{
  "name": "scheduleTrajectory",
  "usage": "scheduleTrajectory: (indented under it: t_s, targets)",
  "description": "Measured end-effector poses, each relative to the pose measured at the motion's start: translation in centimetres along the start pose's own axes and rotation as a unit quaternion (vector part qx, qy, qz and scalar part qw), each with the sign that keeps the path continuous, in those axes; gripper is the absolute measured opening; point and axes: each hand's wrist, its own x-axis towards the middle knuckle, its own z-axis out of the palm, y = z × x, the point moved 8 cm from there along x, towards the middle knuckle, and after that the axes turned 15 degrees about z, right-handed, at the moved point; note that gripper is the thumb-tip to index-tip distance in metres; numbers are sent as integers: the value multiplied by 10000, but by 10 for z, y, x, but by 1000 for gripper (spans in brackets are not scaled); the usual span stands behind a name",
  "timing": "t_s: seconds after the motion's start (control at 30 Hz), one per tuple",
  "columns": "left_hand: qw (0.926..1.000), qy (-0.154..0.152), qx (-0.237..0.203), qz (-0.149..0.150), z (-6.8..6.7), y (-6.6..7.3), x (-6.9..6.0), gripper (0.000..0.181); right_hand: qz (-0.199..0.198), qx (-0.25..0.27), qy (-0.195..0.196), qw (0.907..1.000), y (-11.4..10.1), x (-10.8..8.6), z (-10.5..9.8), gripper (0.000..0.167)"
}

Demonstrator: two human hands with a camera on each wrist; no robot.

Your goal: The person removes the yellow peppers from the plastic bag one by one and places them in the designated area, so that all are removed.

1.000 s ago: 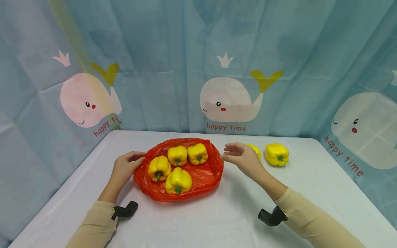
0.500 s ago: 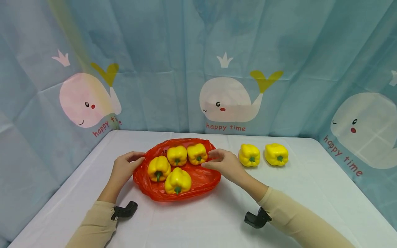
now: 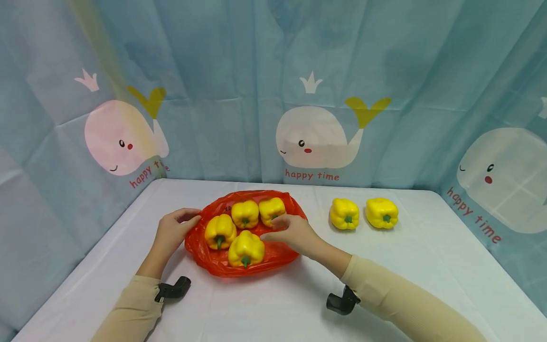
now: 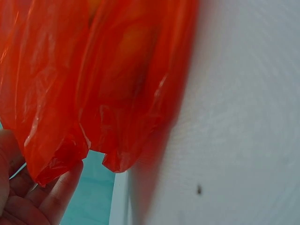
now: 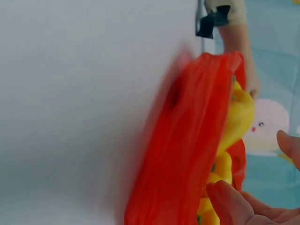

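Observation:
A red plastic bag (image 3: pixel 279 247) lies with its mouth spread wide and several yellow bell peppers inside. My left hand (image 3: pixel 173 232) holds the bag's left rim between thumb and fingers; in the left wrist view the red film (image 4: pixel 117 84) hangs in front of those fingers (image 4: pixel 63 192). Over the right part of the bag, my right hand (image 3: pixel 299 235) reaches in with thumb and fingers apart and nothing between them. Its thumb tip is close beside the front bell pepper (image 3: pixel 246 248); whether they touch I cannot tell. The back right bell pepper (image 3: pixel 271 210) is partly hidden by the fingers.
Two more yellow bell peppers, one on the left (image 3: pixel 344 213) and one on the right (image 3: pixel 381 213), sit on the white table (image 3: pixel 265 308) to the right of the bag. A blue curtain (image 3: pixel 239 95) with whale prints hangs behind the table.
My right hand has moved left and toward me, from beside the bag's right rim to over its inside, uncovering the left loose pepper on the table. The left hand stays at the rim.

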Motion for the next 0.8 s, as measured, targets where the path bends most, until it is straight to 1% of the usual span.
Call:
scheduleTrajectory:
  t_s: [0.1, 0.17, 0.27, 0.4, 0.5, 0.63, 0.8]
  targets:
    - [10000, -2, 22, 16, -1, 0, 0, 42, 2, -213, -82, 9997, -4, -1, 8, 66]
    - [10000, -8, 22, 43, -1, 1, 0, 42, 87, -253, -150, 9995, -5, -1, 14, 65]
    - [10000, -14, 14, 66, 0, 0, 0, 42, 280, -118, -322, 9990, -4, -1, 23, 67]
    - [10000, -17, -8, 1, -1, -1, 0, 43, 499, 45, -471, 9976, -4, 1, 32, 72]
    - [10000, -12, -1, 13, -1, -2, 0, 43, 557, 43, -411, 9976, -6, 3, 35, 73]
    - [10000, 11, 18, 88, -1, -1, 1, 43, 606, 10, -312, 9977, -8, 5, 37, 69]
    - [10000, 0, -24, 68, 1, -2, 2, 42, 633, -13, -257, 9977, -7, 7, 42, 68]
